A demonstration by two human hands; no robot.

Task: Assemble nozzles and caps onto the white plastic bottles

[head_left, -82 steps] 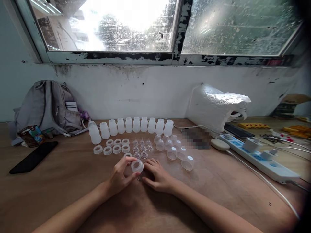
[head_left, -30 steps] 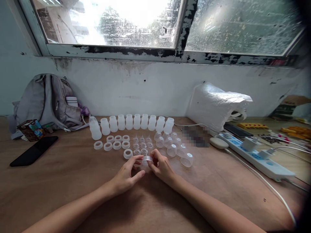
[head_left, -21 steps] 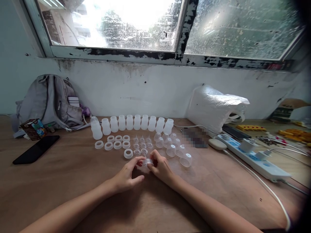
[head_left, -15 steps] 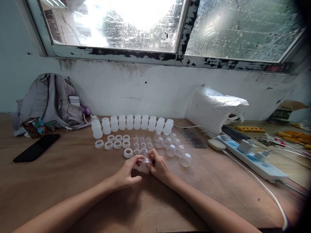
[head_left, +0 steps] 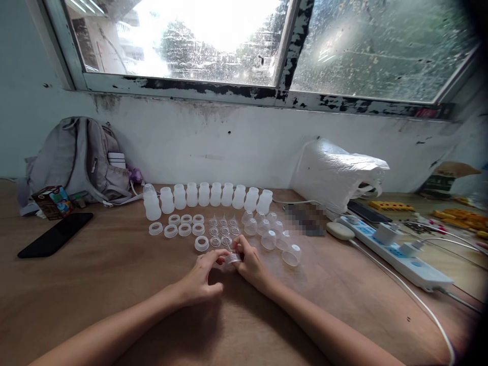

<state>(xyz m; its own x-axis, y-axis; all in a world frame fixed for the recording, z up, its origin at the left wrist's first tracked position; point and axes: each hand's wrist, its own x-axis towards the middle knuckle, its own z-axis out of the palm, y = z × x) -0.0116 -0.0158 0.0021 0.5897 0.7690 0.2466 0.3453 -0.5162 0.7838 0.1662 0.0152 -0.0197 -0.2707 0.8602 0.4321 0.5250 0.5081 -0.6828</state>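
Note:
In my right hand (head_left: 247, 262), a clear bottle collar ring (head_left: 233, 258) is pinched between thumb and fingers, with what looks like a thin nipple tip poking up from it. My left hand (head_left: 204, 277) is beside it, thumb spread away and curved fingertips at the ring's left edge. Just behind are clear silicone nipples (head_left: 224, 231) in short rows. To their left stand several white collar rings (head_left: 185, 230), one (head_left: 202, 243) nearer to me. Clear domed caps (head_left: 292, 255) are grouped on the right.
A curved row of frosted bottles (head_left: 204, 194) lines the back; the leftmost bottle (head_left: 151, 203) wears a clear cap. A phone (head_left: 55, 235) and grey backpack (head_left: 80, 157) are left. A power strip (head_left: 400, 254), its cables and a white plastic bag (head_left: 328, 173) occupy the right.
The collar ring in my right hand has shifted slightly and tilted. My left fingers have moved a little toward its left edge, thumb still apart.

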